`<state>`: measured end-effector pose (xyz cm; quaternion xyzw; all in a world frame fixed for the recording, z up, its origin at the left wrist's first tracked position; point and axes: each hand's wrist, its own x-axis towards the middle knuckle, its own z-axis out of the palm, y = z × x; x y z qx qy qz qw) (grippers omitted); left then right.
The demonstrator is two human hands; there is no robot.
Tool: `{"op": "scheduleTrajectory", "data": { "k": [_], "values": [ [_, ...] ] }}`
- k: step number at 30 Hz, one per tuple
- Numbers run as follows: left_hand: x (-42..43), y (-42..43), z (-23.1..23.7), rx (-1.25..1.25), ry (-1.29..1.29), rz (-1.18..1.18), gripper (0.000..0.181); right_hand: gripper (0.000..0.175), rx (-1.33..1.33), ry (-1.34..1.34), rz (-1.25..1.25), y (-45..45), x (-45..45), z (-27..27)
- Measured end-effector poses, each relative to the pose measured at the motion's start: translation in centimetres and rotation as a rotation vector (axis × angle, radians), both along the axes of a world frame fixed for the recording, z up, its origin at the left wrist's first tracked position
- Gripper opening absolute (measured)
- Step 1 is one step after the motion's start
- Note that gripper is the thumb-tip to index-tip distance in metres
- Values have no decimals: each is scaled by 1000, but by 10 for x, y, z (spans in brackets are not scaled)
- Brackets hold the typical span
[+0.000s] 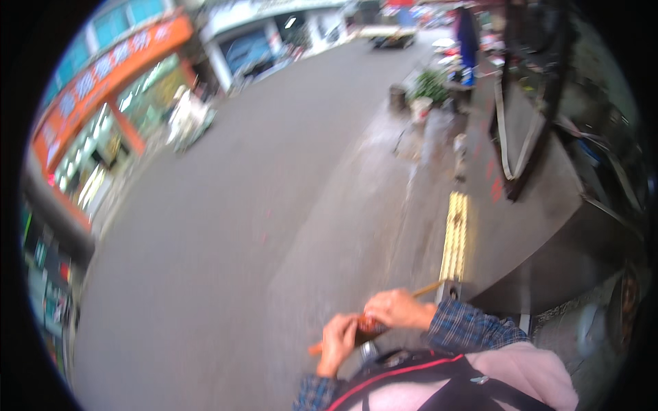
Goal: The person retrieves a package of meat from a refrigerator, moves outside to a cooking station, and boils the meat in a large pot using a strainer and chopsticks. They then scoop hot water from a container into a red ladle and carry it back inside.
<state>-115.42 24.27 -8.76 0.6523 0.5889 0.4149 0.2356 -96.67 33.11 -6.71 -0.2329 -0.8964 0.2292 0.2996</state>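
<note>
Close to my chest, my left hand [336, 339] and my right hand [398, 308] are closed around an orange-red object [369, 323], which shows between them. Blur and my fingers hide most of it, so its kind cannot be told. An orange end [315, 349] sticks out beyond my left hand. Past my right hand, a thin tan rod [429, 288] points toward a yellow ridged strip [455, 236]; whether the rod belongs to the held object is unclear. Plaid cuffs cover both wrists. Below them is a black apron-like garment with red trim [396, 380].
A dark metal counter [529, 231] stands at my right, with a dark upright frame [534, 118] on it. Grey road [216, 221] stretches ahead and left. A potted plant [431, 85] stands at the roadside. A person on a scooter [189, 115] and a flatbed vehicle [390, 35] are farther off.
</note>
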Motion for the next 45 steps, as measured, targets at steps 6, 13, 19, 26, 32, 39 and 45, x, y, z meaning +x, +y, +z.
{"op": "scheduleTrajectory", "data": {
  "k": [6, 13, 19, 26, 32, 39, 45],
  "values": [
    [-28, 69, 2, -83, -229, -43, 14, 18, -152, -128, -52, 53, -32, 19],
    [-40, 123, -11, -168, -357, -199, 14, 18, -160, -146, -138, 80, -41, 12],
    [-23, 173, -22, -207, -260, -293, 14, 15, -234, -183, -258, 111, -21, 3],
    [-1, 258, -15, -176, -185, -297, 12, 12, -201, 87, -375, 189, 26, 4],
    [22, 363, 5, -249, 23, -254, 15, 13, -358, 357, -341, 295, 89, 17],
    [80, 450, 24, -291, -216, -275, 15, 18, -698, 452, -392, 390, 143, 33],
    [111, 511, 20, -394, -277, -286, 15, 19, -744, 451, -424, 448, 175, 31]
  ]
}}
